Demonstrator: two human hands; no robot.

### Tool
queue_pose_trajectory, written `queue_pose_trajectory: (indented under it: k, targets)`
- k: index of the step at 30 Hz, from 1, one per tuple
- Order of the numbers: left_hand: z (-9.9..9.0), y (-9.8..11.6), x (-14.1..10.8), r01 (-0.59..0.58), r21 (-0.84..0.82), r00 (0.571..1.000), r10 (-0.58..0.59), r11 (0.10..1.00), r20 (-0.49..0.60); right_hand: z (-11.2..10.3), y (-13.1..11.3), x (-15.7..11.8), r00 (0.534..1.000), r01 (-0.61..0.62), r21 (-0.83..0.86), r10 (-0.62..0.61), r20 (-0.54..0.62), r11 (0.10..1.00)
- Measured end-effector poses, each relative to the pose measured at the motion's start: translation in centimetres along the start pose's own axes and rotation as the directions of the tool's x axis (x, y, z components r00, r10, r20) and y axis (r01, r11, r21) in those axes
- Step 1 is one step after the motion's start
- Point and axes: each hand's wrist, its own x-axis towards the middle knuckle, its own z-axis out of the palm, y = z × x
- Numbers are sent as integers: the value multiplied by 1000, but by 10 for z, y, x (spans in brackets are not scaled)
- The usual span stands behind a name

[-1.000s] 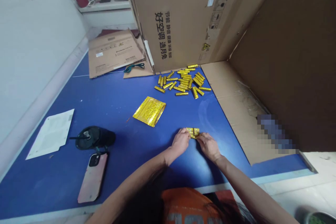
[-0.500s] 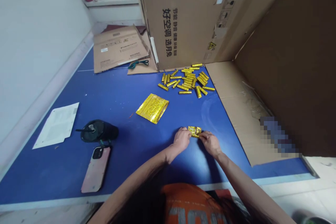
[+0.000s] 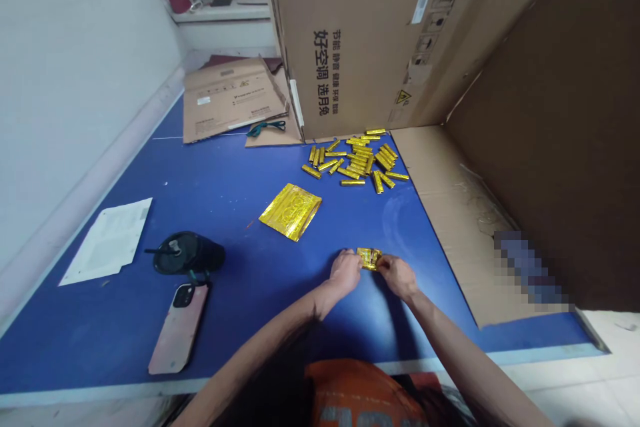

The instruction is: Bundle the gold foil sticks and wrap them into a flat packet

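A small gold foil wrapper (image 3: 369,258) is on the blue table, pinched at its left end by my left hand (image 3: 347,268) and at its right end by my right hand (image 3: 397,275). Both hands are closed, with fingertips low over the tabletop. Beyond them lies a loose pile of small gold rolls (image 3: 359,161), several of them side by side. A larger flat gold foil packet (image 3: 291,211) rests to the left of the pile, touched by neither hand.
On the left of the blue table (image 3: 240,307) are a black cup with a straw (image 3: 187,253), a pink phone (image 3: 179,330) and a white paper (image 3: 107,240). Tall cardboard (image 3: 370,47) walls stand behind and right. Flat cardboard (image 3: 233,100) and a green cord (image 3: 267,127) lie at the back.
The foil wrapper between my hands looks flatter and more spread, without the folded front edge seen before. My right hand has shifted slightly left. The whole view has tilted a little upward.
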Motion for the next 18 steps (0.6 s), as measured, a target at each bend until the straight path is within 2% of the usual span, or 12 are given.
queue_pose_trajectory:
  k: [11,18]
  targets:
    - [-12,10,4,69,67,995,-73,995,66,2,-3,1,1000,-9,-64,8,-15,998]
    - [-12,18,0,66,167,998,-69,984,13,5,-5,0,999,1,-114,-6,-43,994]
